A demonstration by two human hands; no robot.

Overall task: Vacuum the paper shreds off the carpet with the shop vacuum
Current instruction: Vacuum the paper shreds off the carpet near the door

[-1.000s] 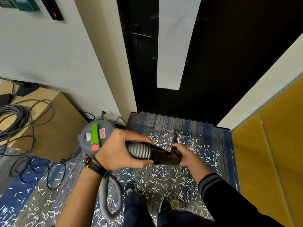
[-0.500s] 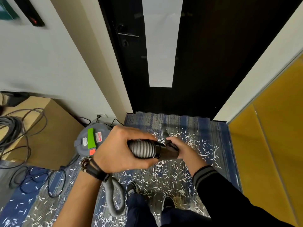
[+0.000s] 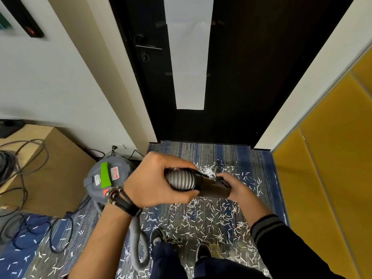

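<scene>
Nearest the camera, two dark shoes [image 3: 158, 236] stand on the blue-grey carpet [image 3: 201, 152], with white paper shreds [image 3: 201, 218] strewn thickly around and ahead of them. Just left of the shoes, the grey hose [image 3: 138, 250] loops down to the floor. Higher up, the left hand [image 3: 153, 182], with dark bands at the wrist, clenches round the ribbed hose end. The right hand [image 3: 237, 188] curls round the black wand [image 3: 213, 186] joined to it, holding it above the shreds. The wand's far tip is blurred. To the left, the grey shop vacuum [image 3: 106, 178] sits beside a cardboard box [image 3: 56, 174] and loose cables [image 3: 26, 158]. Beyond is a black door [image 3: 241, 77].
</scene>
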